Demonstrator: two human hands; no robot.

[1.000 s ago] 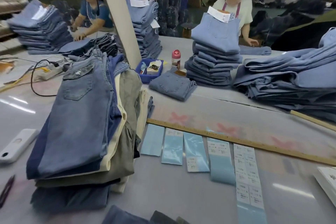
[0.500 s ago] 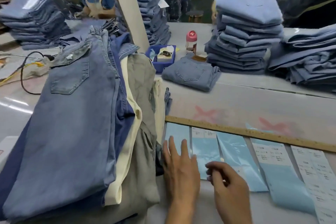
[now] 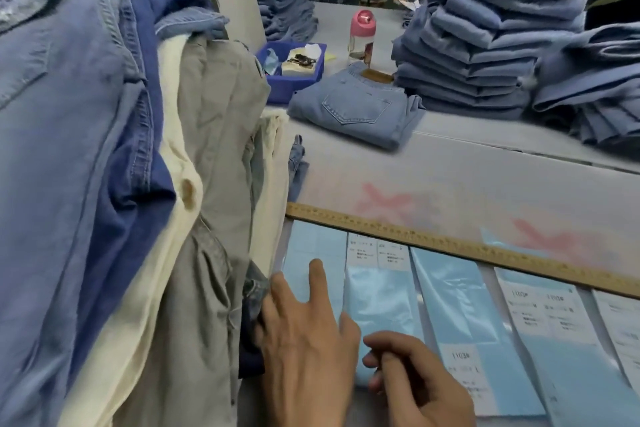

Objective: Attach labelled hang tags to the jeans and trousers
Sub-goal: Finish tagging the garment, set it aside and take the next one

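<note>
Step in hand: label pick, judged from hand positions; no tag is attached yet. Light-blue label sheets (image 3: 381,305) are laid in a row on the table (image 3: 450,170), just below the wooden ruler (image 3: 450,243). The left hand (image 3: 308,340) is spread flat, fingers straight, on the leftmost sheet beside the garment pile; nothing is gripped. The right hand (image 3: 415,378) is curled at the lower edge of the second sheet; whether a label is actually pinched cannot be told, since the fingertips are hidden. The stack of jeans and trousers (image 3: 104,184) is piled at left, touching the sheets' edge. Next move probably calls for one label peeled clean while the sheet is held down, then matched to the top garment by size.
</note>
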